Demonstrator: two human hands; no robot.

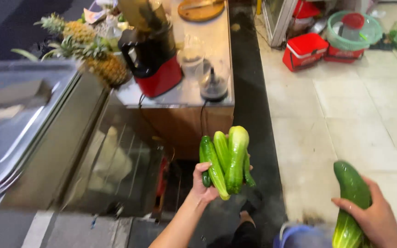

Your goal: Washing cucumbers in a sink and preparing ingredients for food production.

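My left hand (203, 183) grips a bunch of several green cucumbers (226, 158), held upright in the lower middle of the view. My right hand (373, 216) at the lower right holds one large green cucumber (351, 193), pale toward its lower end, just above a blue tub (299, 235) at the bottom edge. The two hands are apart, about a third of the frame between them.
A steel display case (33, 128) with a glass front fills the left. Behind it a counter (207, 46) carries two pineapples (99, 59), a red and black juicer (155, 59), a blender base (213, 87) and a round wooden board (201, 9). Red boxes (305, 49) and a green basin (352, 30) sit on the tiled floor.
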